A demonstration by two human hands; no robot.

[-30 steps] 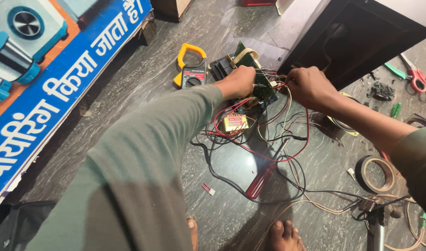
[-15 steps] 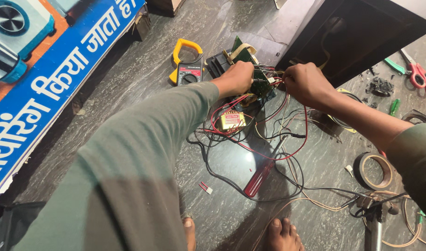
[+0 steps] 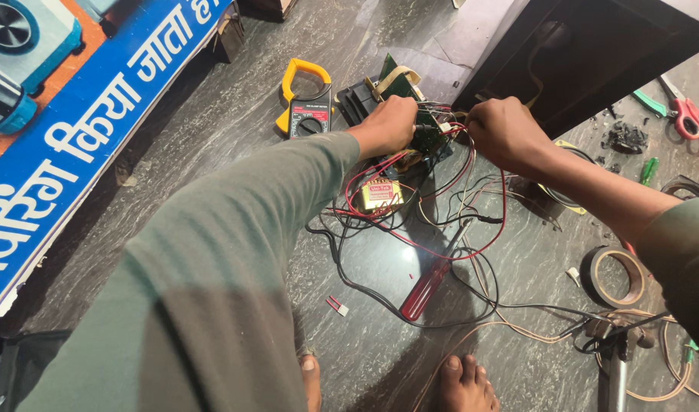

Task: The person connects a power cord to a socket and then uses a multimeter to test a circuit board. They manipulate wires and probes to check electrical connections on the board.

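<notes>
My left hand (image 3: 391, 124) is closed around a green circuit board (image 3: 427, 137) that stands among red, black and white wires (image 3: 471, 221) on the dark stone floor. My right hand (image 3: 506, 133) pinches the wires at the board's right edge, close to the left hand. Below the board lies a small yellow transformer (image 3: 381, 194). What the fingertips grip exactly is hidden.
A yellow clamp meter (image 3: 307, 103) lies left of the board. A red-handled screwdriver (image 3: 433, 278) lies among the wires. A tape roll (image 3: 615, 276), scissors (image 3: 689, 114), a dark cabinet (image 3: 601, 53), a blue banner (image 3: 82, 145) and my bare toes (image 3: 464, 381) surround the spot.
The view has shifted slightly; both hands stay at the circuit board, with the right hand drawn a little closer to the wires at its edge.
</notes>
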